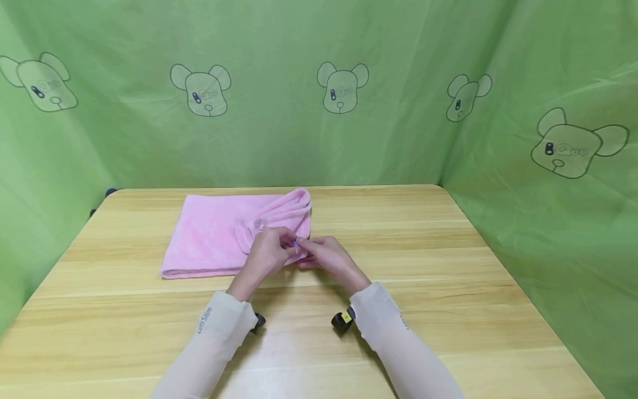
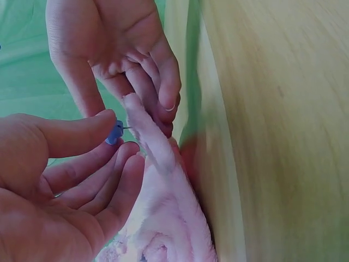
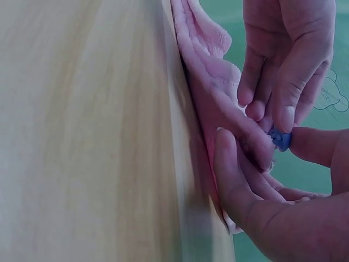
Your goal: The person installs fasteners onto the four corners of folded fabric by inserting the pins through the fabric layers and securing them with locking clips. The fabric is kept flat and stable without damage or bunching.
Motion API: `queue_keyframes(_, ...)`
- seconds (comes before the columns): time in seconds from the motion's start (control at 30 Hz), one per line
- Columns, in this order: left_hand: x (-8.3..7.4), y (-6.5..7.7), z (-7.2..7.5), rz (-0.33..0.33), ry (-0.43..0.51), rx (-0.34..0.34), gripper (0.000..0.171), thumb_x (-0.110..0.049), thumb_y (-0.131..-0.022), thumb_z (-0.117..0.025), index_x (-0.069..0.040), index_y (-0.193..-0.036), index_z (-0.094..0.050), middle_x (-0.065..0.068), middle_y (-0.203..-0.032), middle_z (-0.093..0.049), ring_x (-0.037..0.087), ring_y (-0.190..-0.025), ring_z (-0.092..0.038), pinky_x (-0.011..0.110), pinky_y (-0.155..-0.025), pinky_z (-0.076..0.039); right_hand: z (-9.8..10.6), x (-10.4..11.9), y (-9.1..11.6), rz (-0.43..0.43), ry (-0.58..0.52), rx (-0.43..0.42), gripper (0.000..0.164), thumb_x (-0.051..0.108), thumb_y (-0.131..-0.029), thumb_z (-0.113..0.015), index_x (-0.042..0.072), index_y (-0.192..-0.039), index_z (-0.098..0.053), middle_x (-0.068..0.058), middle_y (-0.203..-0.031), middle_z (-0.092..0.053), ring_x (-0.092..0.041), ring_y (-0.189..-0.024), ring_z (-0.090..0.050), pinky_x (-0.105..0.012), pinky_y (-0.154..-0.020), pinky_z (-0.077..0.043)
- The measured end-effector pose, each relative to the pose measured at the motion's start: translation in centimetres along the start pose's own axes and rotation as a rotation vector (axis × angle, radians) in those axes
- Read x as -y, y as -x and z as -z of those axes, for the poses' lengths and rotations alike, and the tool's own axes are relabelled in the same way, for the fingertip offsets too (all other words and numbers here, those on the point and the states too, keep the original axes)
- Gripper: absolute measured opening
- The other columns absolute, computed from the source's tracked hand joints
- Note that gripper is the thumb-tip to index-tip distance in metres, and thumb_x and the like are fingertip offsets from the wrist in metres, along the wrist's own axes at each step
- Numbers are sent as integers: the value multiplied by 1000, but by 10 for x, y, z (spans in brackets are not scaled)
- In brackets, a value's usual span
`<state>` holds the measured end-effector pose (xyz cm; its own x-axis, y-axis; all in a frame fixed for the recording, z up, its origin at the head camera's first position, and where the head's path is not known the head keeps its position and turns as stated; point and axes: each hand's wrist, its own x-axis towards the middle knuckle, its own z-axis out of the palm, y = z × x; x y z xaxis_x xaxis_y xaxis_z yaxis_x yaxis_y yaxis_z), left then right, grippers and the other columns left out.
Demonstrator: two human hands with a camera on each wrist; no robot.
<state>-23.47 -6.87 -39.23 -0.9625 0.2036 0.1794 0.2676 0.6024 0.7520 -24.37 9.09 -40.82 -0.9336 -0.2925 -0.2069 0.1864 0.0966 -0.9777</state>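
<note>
A folded pink plush cloth (image 1: pixel 209 233) lies on the table, its right end gathered into a folded-over band (image 1: pixel 291 208). At its near right edge, my left hand (image 1: pixel 266 252) pinches a small blue-headed pin (image 2: pixel 115 132) between thumb and fingers. The pin's thin metal point reaches toward the raised cloth edge (image 2: pixel 150 134). My right hand (image 1: pixel 331 259) holds that edge from the other side, fingers behind the cloth (image 3: pixel 245 128) and the thumb tip right at the blue head. Part of the edge is hidden by the fingers.
The light wooden table (image 1: pixel 423 310) extends around the cloth on all sides. Green fabric walls (image 1: pixel 279 144) with printed bear heads stand behind and along both sides. A small black camera (image 1: pixel 341 321) sits at the right wrist, another (image 1: pixel 258 323) at the left.
</note>
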Motion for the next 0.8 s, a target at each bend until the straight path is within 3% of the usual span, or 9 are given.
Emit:
queue_keyframes(0.3,0,0,0,1,-2,-10,19,-10,-78,-81,-8,-96,-73,1,-81,-70,13,-71,-63,32,-70,-54,-1,2,2,2,-24,-32,30,20,-99,-60,-8,-106,-65,-14,-93,-67,-28,-87,-66,-34,-79,-57)
queue_keyframes(0.8,1,1,-1,-28,-9,-21,13,-8,-77,-80,-7,-89,-75,0,-77,-71,13,-71,-63,36,-72,-53,-1,-1,0,6,-61,-22,23,9,-99,-56,-11,-106,-64,-14,-91,-66,-36,-88,-65,-37,-79,-57)
